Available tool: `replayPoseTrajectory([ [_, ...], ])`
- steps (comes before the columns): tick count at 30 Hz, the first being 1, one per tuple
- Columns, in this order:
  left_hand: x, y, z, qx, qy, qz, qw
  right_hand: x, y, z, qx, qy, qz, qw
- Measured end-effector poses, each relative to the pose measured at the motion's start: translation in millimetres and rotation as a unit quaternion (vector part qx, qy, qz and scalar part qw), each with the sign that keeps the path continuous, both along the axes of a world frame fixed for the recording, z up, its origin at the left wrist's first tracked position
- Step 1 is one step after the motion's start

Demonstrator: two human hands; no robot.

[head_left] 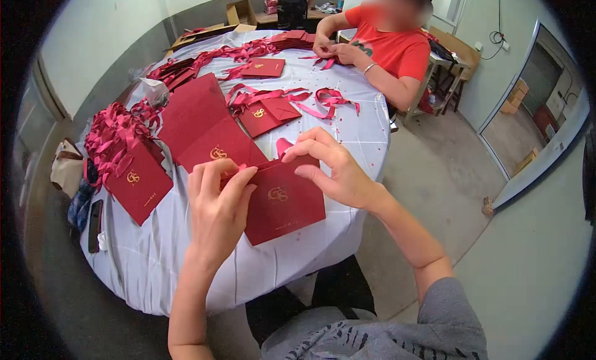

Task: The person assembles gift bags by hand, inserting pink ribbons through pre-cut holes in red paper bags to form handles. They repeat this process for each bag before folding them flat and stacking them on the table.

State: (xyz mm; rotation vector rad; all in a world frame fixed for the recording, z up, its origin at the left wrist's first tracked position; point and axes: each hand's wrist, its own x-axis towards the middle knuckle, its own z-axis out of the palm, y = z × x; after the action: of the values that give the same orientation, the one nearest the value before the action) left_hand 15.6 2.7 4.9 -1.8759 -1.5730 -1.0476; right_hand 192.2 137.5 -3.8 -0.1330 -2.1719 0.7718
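A dark red paper bag (285, 202) with a gold emblem on its front is tilted at the near part of the table. My left hand (217, 198) pinches its upper left edge, where a small piece of pink ribbon shows between the fingers. My right hand (338, 171) is curled above the bag's upper right edge, its fingertips closed at a pink ribbon end (284, 147); the exact grip is partly hidden. Just behind lies another red bag (205, 127) with its flap opened out. To the left, another red bag (139, 180) lies under a ribbon heap.
The round table has a white cloth (273, 273). Tangled ribbons (118, 133) and a phone (95, 226) lie at left. More bags (264, 68) and loose ribbon (335, 99) lie farther back. Across the table, a person in a red shirt (397, 46) handles ribbon.
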Motion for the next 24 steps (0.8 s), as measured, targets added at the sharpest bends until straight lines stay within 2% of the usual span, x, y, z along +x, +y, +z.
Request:
replayPoseTrajectory([
  [2, 4, -2, 3, -0.001, 0.007, -0.003, 1.0, 1, -5, 4, 0.019, -0.002, -0.008, 1.0],
  [4, 9, -6, 9, -0.044, -0.001, -0.011, 0.999, 3, -14, 8, -0.039, -0.051, -0.012, 0.998],
  [7, 13, -16, 21, -0.08, 0.0, -0.02, 0.997, 3, -23, 6, 0.092, -0.033, -0.051, 0.994],
  [12, 13, -30, 39, -0.16, -0.001, -0.007, 0.987, 7, -27, 4, 0.091, 0.001, -0.006, 0.996],
  [14, 7, -28, 34, -0.156, -0.01, -0.011, 0.988, 8, -23, 2, 0.094, 0.004, 0.003, 0.996],
  [16, 2, -28, 30, -0.207, -0.101, -0.033, 0.973, 9, -18, 3, 0.096, 0.008, 0.017, 0.995],
  [18, -3, -26, 25, -0.186, -0.13, -0.038, 0.973, 10, -1, 13, -0.062, -0.014, 0.107, 0.992],
  [19, -5, -25, 23, -0.167, -0.16, -0.046, 0.972, 11, 12, 15, -0.185, -0.003, 0.092, 0.978],
  [21, -10, -23, 24, -0.136, -0.195, -0.017, 0.971, -5, 56, 5, -0.092, 0.057, -0.06, 0.992],
  [22, -10, -22, 25, -0.124, -0.226, 0.002, 0.966, -11, 81, -2, -0.072, 0.03, -0.133, 0.988],
  [24, -17, -15, 14, -0.071, -0.179, 0.023, 0.981, -28, 129, -26, -0.026, -0.004, -0.241, 0.97],
])
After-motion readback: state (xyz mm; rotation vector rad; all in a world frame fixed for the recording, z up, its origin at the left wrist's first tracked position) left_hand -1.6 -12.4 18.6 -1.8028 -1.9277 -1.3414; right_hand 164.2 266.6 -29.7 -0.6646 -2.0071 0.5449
